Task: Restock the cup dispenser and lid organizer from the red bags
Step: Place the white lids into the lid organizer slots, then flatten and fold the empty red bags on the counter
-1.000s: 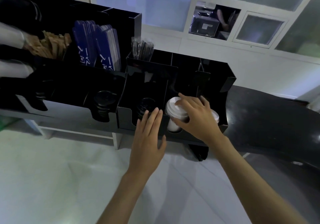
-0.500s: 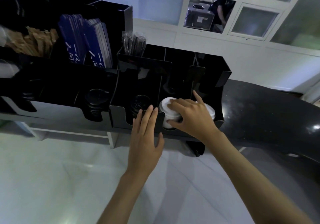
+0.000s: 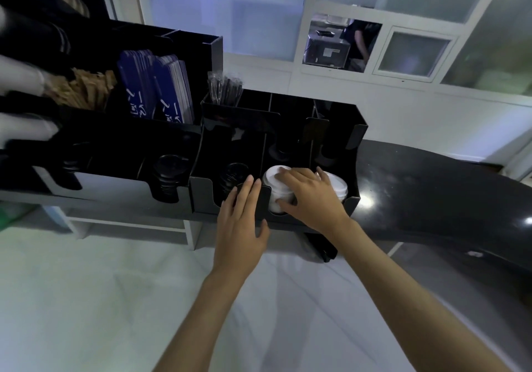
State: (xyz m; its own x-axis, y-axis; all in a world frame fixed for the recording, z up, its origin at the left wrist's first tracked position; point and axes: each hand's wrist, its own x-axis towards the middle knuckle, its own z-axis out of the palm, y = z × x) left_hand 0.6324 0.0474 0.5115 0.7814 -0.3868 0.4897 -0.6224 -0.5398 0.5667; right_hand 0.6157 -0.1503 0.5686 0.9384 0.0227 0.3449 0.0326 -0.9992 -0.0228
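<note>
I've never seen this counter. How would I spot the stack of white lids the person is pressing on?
Find the black lid organizer at the near end of the dark countertop. In its front row, the right hand rests on the white lid stack, in the middle slot. The slot to its left holds black lids.

The right grip [image 3: 312, 199] lies spread over a stack of white lids [image 3: 276, 190] in the black organizer [image 3: 352, 132], thumb against the stack's side. Just left, the left grip [image 3: 240, 227] rests flat on the organizer's front wall, beside black lids [image 3: 234, 174].

White lids [image 3: 277, 188] stacked in organizer [image 3: 201, 196]
</note>
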